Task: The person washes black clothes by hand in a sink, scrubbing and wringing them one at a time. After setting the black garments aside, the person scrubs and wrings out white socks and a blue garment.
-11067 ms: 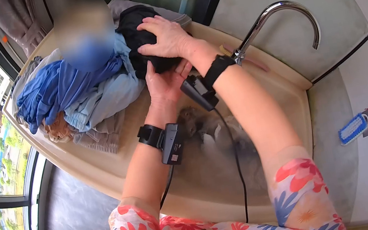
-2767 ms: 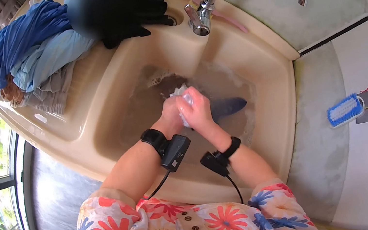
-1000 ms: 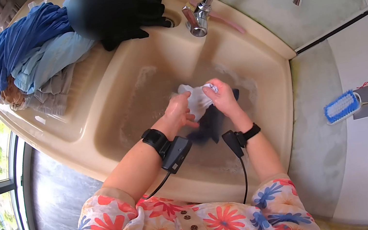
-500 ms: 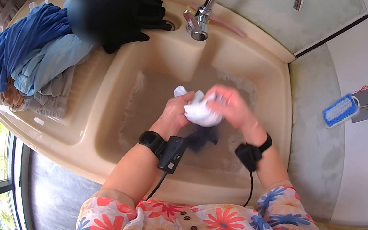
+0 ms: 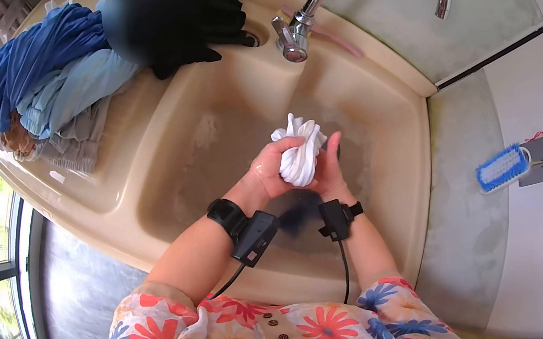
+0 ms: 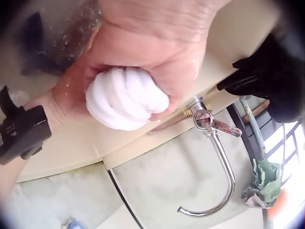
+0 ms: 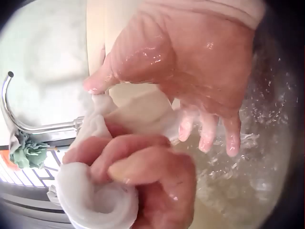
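Above the murky water in the beige basin (image 5: 155, 125), my left hand (image 5: 273, 169) grips a bunched, folded white cloth (image 5: 300, 157). In the left wrist view the cloth (image 6: 125, 98) bulges out of the curled left hand (image 6: 147, 47). My right hand (image 5: 330, 170) is just right of the cloth, thumb raised. The right wrist view shows the right palm (image 7: 190, 62) with its fingers extended, beside the left hand's fingers curled round the white cloth (image 7: 97, 198). A dark cloth (image 5: 299, 212) lies in the water below the hands.
Blue clothes (image 5: 47, 53), light blue clothes (image 5: 72, 88) and a black garment (image 5: 176, 19) are piled on the basin's left ledge. A chrome faucet (image 5: 292, 39) stands at the back rim. A blue-white brush (image 5: 504, 168) hangs on the right wall.
Both hands have gone from the black garment to the basin. The white cloth, lately stretched between them, is now bunched in my left hand, and my right hand has let go and opened.
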Demonstrator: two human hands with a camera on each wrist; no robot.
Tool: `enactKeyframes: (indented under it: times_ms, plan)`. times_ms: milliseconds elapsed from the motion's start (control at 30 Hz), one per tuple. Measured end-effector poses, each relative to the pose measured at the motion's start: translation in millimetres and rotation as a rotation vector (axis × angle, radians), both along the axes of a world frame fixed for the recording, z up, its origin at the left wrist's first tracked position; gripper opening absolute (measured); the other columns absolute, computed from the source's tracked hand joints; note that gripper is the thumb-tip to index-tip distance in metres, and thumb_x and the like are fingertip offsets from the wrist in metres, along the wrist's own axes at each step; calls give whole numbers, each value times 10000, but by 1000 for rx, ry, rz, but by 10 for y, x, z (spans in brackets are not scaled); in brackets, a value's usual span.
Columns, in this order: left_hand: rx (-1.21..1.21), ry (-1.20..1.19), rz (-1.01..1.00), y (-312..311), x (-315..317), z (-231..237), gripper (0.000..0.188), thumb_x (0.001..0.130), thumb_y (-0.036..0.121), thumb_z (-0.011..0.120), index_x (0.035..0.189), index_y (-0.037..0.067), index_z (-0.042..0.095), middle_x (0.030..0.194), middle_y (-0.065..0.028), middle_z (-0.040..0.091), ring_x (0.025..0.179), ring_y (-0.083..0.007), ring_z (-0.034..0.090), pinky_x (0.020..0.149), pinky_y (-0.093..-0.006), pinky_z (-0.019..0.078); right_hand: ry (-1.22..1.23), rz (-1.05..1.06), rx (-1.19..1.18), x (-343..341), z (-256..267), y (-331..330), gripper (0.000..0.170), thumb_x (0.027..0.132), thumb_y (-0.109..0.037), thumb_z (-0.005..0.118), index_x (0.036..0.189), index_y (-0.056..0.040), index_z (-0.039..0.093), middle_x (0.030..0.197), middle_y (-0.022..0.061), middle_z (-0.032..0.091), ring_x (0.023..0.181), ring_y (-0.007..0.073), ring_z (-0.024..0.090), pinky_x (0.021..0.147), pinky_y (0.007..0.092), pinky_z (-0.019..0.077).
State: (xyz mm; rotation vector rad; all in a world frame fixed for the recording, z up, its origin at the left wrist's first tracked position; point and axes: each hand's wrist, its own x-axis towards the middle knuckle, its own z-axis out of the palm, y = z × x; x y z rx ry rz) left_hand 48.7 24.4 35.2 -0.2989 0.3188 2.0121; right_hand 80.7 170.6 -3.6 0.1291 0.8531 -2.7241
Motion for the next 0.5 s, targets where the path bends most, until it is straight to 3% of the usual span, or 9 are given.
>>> enactKeyframes:
  times_ms: [67,100,133,200,233,367,433,467,500]
  plan:
    - [32,46,-72,14,45,22,327,832,293,573,1027,32,550,862,-103,626,735,-228,621,600,-387,519,229,1,214,-89,345,-67,865,748,-618,547,1366,-85,257,1250,154,439,1149,303,452,952,437,396]
    - [64,95,-147,26,53,30,351,838,338,567,1020,39,551,840,-97,622,706,-222,612,561,-371,509,147,6,251,-133,505,-22,513,778,-292,656,1199,-79,454,1083,135,546,998,245,556,834,370,482]
    - [63,97,-151,28,45,13,351,838,338,567,1020,39,551,840,-97,622,706,-222,612,561,-371,509,148,1,250,-191,534,49,513,778,-292,656,1199,-79,454,1083,135,546,998,245,556,834,370,482]
    - [117,138,-156,16,29,-32,385,831,390,578,995,43,550,774,-84,596,618,-197,574,491,-312,457,84,-38,617,-283,567,133,246,739,-114,657,946,-63,535,920,79,581,840,179,582,736,305,499]
    - [42,141,-159,18,4,-37,382,817,390,604,978,49,548,722,-71,566,564,-172,537,449,-278,401,83,-35,619,-311,563,128,246,739,-114,657,946,-63,535,920,79,581,840,179,582,736,305,499]
    - [-218,337,-154,74,36,12,327,794,317,636,961,51,546,726,-63,560,569,-165,543,448,-284,410,24,-26,875,-385,473,56,167,687,-55,672,790,-72,542,736,21,561,662,116,538,581,263,451]
    - [-501,686,-137,80,52,13,335,741,259,666,953,35,536,760,-96,579,620,-195,587,488,-332,458,2,-35,1054,-427,274,-16,166,639,-52,657,758,-61,542,672,14,548,600,106,508,522,267,417]
    - [-502,684,-137,76,46,-11,335,741,259,666,953,35,536,760,-96,579,620,-195,587,488,-332,458,1,-34,1054,-449,189,-44,166,639,-52,657,758,-61,542,672,14,548,600,106,508,522,267,417]
    - [-833,938,-230,82,27,-52,366,720,267,668,954,22,530,774,-125,593,665,-224,609,542,-353,480,-1,-57,1176,-479,125,-77,166,623,-60,643,755,-49,543,661,23,551,593,112,507,517,277,416]
